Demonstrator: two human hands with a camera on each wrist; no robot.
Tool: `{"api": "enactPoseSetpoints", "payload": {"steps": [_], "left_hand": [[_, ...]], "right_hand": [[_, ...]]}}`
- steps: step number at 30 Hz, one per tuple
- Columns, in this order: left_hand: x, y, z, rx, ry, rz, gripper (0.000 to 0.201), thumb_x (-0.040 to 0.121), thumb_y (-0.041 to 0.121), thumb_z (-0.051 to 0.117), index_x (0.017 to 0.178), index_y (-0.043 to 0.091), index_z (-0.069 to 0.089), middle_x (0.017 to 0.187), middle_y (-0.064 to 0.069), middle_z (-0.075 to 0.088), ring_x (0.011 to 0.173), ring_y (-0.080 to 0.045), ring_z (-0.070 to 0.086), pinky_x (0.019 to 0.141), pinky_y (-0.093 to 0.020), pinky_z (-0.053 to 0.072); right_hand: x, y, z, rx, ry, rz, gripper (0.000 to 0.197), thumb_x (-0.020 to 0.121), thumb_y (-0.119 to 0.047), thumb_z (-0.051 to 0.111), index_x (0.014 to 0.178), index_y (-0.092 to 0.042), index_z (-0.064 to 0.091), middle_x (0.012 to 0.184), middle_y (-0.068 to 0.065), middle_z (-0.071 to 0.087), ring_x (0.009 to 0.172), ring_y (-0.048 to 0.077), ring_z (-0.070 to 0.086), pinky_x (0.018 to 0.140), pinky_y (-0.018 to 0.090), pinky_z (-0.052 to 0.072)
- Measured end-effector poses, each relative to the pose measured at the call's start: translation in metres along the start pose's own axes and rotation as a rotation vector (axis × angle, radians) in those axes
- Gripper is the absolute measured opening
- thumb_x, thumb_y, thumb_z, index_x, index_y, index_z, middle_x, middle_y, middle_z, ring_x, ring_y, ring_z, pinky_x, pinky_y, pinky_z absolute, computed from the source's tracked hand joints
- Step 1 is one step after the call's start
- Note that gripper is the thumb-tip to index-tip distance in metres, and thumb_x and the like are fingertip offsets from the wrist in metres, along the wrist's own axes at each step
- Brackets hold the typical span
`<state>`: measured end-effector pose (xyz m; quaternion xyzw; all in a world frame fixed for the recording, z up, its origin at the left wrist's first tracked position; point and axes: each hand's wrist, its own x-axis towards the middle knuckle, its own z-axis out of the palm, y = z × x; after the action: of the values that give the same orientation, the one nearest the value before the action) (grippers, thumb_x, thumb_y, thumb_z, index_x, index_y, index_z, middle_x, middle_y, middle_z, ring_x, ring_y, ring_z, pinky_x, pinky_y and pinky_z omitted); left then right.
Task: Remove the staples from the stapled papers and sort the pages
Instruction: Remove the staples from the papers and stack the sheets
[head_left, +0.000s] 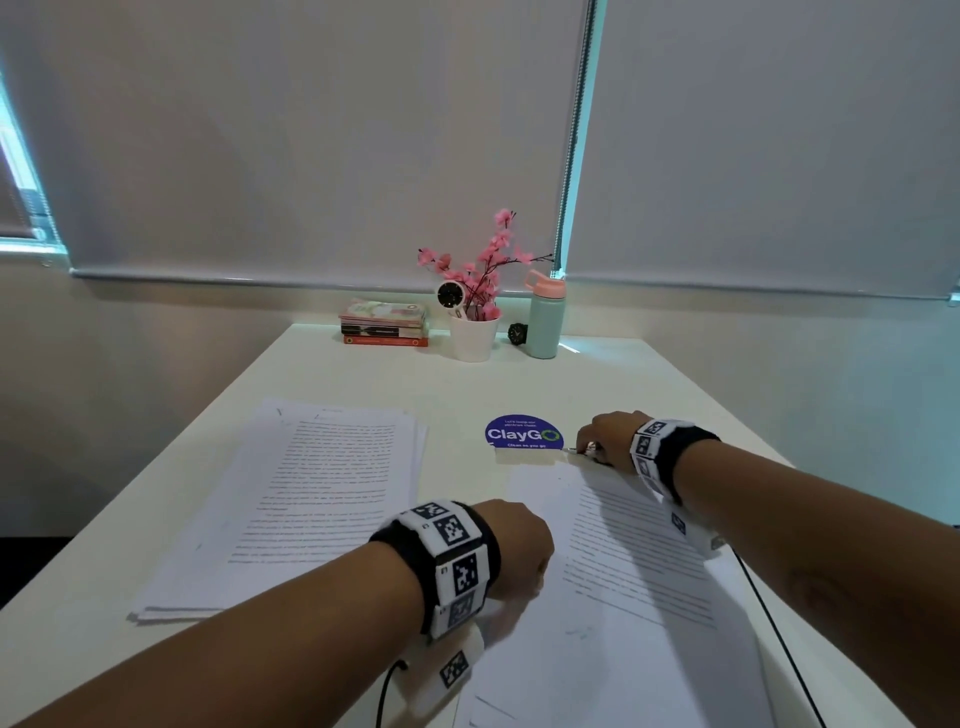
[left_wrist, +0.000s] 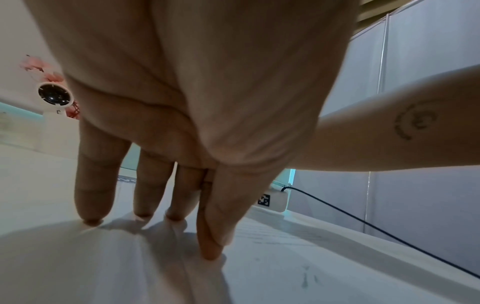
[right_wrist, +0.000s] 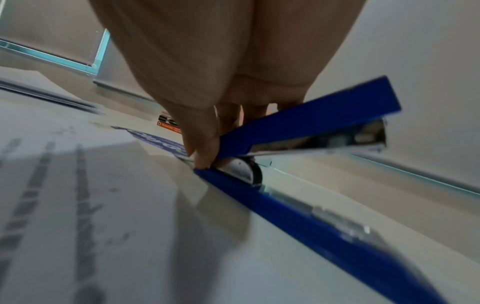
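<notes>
Office or study room, white desk (head_left: 649, 374) against roller blinds (head_left: 311, 156), printed papers (head_left: 322, 483), stacked books (head_left: 384, 322), "ClayGo" clean-as-you-go sticker (head_left: 523, 432), water bottle (head_left: 544, 317), potted artificial flowers (head_left: 478, 291)

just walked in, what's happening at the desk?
A person is unstapling papers. The left hand presses straight fingers flat on the near stack of papers, holding it down. The right hand grips a blue stapler at the stack's far corner. A second pile lies to the left.
</notes>
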<state>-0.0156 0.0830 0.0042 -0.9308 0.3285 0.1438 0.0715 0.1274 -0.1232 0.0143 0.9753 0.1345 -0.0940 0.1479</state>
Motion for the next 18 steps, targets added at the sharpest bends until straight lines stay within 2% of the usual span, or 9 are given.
{"api": "enactPoseSetpoints", "payload": {"steps": [2,5,7,10,14,18], "left_hand": [[0.0,0.0,0.001,-0.016,0.006,-0.01,0.022,0.092,0.025,0.057,0.103,0.013,0.071,0.109,-0.004,0.07,0.1,-0.027,0.063,0.09,-0.035,0.051],[-0.003,-0.001,0.003,-0.021,0.024,-0.02,0.023,0.091,0.025,0.056,0.103,0.012,0.07,0.107,-0.004,0.07,0.099,-0.026,0.062,0.088,-0.032,0.049],[-0.004,-0.002,0.003,-0.03,0.032,-0.025,0.024,0.092,0.027,0.055,0.105,0.013,0.069,0.107,-0.003,0.069,0.1,-0.025,0.062,0.088,-0.032,0.049],[-0.006,0.001,-0.001,-0.03,0.022,-0.037,0.024,0.093,0.028,0.054,0.109,0.015,0.068,0.112,-0.002,0.068,0.103,-0.024,0.06,0.087,-0.032,0.045],[-0.009,0.008,-0.006,-0.006,0.015,-0.066,0.025,0.093,0.028,0.054,0.113,0.019,0.067,0.116,-0.003,0.066,0.108,-0.025,0.058,0.084,-0.029,0.041],[-0.01,0.013,-0.009,-0.01,-0.021,-0.128,0.029,0.092,0.031,0.054,0.116,0.019,0.067,0.118,-0.003,0.065,0.11,-0.025,0.058,0.088,-0.029,0.042]], "right_hand": [[0.002,-0.004,0.001,0.007,-0.004,0.006,0.035,0.099,-0.027,0.047,0.132,-0.033,0.056,0.134,0.0,0.056,0.123,0.026,0.052,0.098,0.038,0.044],[-0.011,-0.013,-0.003,-0.019,0.068,0.017,0.045,0.099,-0.039,0.044,0.144,-0.04,0.041,0.148,0.0,0.039,0.132,0.026,0.042,0.105,0.04,0.036],[-0.031,-0.027,-0.005,0.057,0.138,-0.049,0.05,0.097,-0.043,0.046,0.146,-0.039,0.036,0.151,0.0,0.032,0.134,0.025,0.039,0.106,0.041,0.036],[-0.067,-0.051,0.003,0.23,0.12,-0.16,0.058,0.093,-0.053,0.051,0.146,-0.032,0.038,0.147,0.001,0.035,0.131,0.025,0.044,0.107,0.043,0.038],[-0.095,-0.075,0.02,0.157,-0.014,-0.142,0.066,0.087,-0.066,0.047,0.141,-0.028,0.042,0.14,0.003,0.042,0.124,0.027,0.049,0.103,0.046,0.041],[-0.098,-0.082,0.025,0.14,0.003,-0.099,0.068,0.086,-0.068,0.047,0.139,-0.026,0.043,0.136,0.005,0.044,0.121,0.029,0.051,0.1,0.045,0.042]]}}
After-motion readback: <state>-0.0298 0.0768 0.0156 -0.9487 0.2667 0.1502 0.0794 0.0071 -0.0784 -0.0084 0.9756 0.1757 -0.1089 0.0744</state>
